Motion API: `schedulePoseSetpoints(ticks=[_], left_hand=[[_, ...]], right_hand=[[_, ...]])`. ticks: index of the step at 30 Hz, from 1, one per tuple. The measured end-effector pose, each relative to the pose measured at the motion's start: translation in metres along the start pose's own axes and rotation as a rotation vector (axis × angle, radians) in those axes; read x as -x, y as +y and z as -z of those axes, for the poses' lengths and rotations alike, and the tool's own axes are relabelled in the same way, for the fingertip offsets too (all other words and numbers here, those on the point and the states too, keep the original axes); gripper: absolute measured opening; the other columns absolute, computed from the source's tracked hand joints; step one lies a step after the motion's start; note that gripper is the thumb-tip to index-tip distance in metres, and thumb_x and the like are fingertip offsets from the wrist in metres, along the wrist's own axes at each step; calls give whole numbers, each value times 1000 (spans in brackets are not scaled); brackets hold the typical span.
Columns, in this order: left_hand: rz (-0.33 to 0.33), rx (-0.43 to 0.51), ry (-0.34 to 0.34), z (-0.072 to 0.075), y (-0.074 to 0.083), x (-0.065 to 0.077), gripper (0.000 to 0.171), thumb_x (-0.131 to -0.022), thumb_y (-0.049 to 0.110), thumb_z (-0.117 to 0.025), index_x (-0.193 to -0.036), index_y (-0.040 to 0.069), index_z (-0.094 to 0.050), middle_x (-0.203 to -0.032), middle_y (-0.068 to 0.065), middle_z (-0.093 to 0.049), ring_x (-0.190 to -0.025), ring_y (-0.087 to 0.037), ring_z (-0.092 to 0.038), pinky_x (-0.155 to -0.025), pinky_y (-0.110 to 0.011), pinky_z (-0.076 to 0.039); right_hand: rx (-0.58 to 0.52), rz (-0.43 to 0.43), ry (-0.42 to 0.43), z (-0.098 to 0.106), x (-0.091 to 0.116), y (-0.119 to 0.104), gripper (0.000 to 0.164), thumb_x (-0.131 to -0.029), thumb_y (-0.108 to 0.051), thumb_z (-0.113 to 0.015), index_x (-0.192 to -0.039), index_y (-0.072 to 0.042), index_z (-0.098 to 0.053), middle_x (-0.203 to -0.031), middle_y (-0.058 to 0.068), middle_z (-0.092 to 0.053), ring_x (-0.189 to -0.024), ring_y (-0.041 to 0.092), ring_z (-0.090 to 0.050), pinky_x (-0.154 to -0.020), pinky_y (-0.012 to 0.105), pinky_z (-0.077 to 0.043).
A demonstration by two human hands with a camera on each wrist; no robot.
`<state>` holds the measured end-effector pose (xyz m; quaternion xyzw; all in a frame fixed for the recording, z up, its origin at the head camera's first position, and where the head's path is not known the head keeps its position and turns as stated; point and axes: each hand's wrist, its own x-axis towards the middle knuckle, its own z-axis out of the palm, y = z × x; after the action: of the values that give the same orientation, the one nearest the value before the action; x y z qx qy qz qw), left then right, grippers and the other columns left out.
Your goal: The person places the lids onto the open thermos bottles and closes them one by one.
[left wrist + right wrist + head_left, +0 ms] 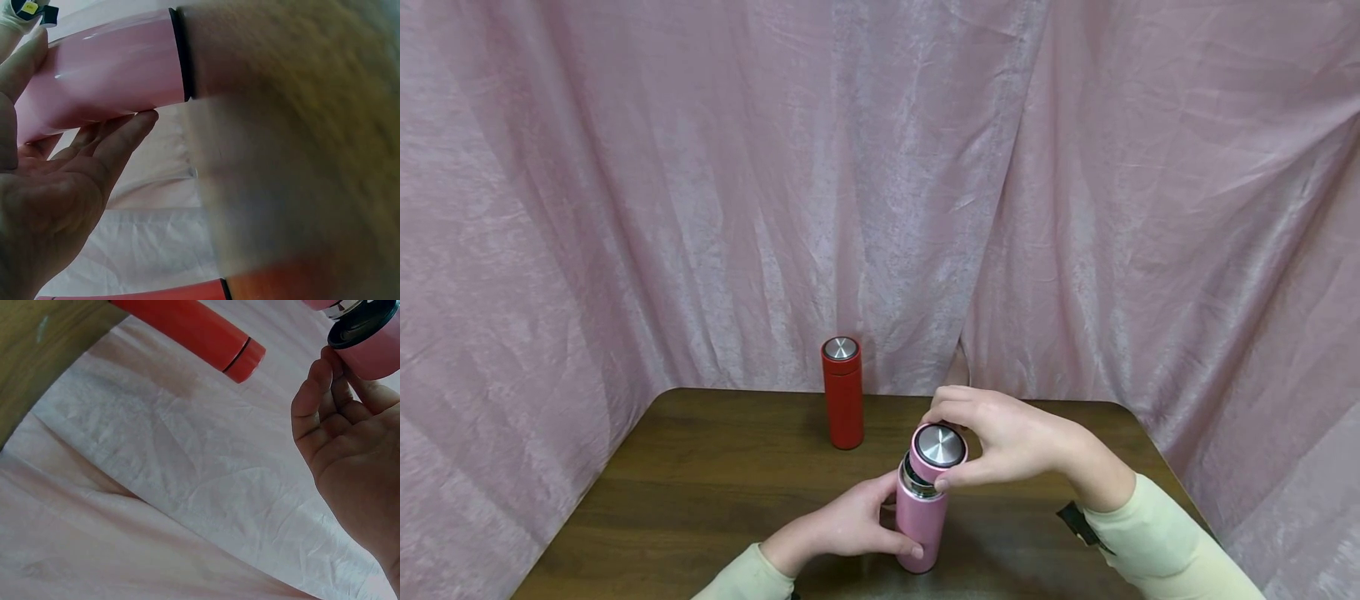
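A pink thermos flask (920,529) stands upright near the table's front, its steel neck showing. My left hand (857,518) grips its body from the left; in the left wrist view, the thumb and fingers of that hand (56,194) lie on either side of the pink flask (119,69). My right hand (1011,437) holds the pink lid (942,448), with its silver disc top, tilted just above and right of the neck. The right wrist view shows the lid's dark underside (365,328) apart from the neck, with my right hand (356,437) around the lid.
Behind and left of the pink flask, a red thermos flask (844,400) with its lid on stands upright on the brown wooden table (715,475). Pink curtains (760,200) hang behind the table and along both sides.
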<state>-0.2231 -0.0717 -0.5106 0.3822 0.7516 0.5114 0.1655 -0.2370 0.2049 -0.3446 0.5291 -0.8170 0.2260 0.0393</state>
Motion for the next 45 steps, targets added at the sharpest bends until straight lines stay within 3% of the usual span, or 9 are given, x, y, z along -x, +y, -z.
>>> schedulePoseSetpoints(ticks=[17,27,45], left_hand=[[15,-12,-12,2,-1,-2,69,-89,28,-97,-147,29,-59,-134,13,-72,-127,-8,-67,-108,-32,-57],[23,30,-12,2,0,-2,69,-89,25,-96,-147,27,-59,-134,12,-72,-126,-8,-68,-108,-33,-57],[20,-8,-10,1,-1,0,68,-89,27,-97,-146,28,-60,-135,13,-72,-126,-7,-67,-108,-31,-57]], right_hand=[[8,3,-20,-2,-7,-3,46,-97,-52,-86,-130,-25,-72,-120,-18,-63,-110,1,-62,-95,25,-57],[4,-3,-39,-6,-11,-6,46,-95,-50,-88,-130,-25,-72,-119,-19,-63,-108,0,-62,-94,24,-57],[27,-29,-49,-13,-9,-6,45,-94,-53,-88,-127,-28,-73,-117,-21,-62,-107,-1,-62,-93,24,-56]])
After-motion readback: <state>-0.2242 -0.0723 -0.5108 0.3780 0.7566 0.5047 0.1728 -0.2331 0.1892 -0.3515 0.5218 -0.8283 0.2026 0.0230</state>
